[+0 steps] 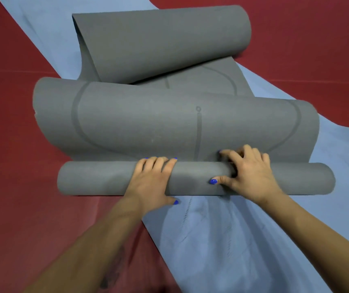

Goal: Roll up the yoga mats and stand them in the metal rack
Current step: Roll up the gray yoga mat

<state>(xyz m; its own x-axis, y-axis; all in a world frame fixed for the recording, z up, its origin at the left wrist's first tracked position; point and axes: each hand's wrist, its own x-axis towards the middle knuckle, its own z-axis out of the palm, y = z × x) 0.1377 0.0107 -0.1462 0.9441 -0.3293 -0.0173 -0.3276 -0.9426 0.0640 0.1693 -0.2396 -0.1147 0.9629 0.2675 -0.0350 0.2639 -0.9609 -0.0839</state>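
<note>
A grey yoga mat (148,123) with darker alignment lines lies buckled in waves across a blue mat (222,240). Its near end is wound into a tight roll (97,178) lying crosswise in front of me. My left hand (152,180) wraps over the roll's middle, fingers curled over the top and thumb at the near side. My right hand (247,172) grips the roll just to the right, fingers curled over the far side, thumb pressed on the front. The mat's far end (165,39) curls up in a loose hump. No metal rack is in view.
The blue mat runs diagonally from the far left to the near right over a dark red floor (21,187). Red floor shows on both sides of the mats.
</note>
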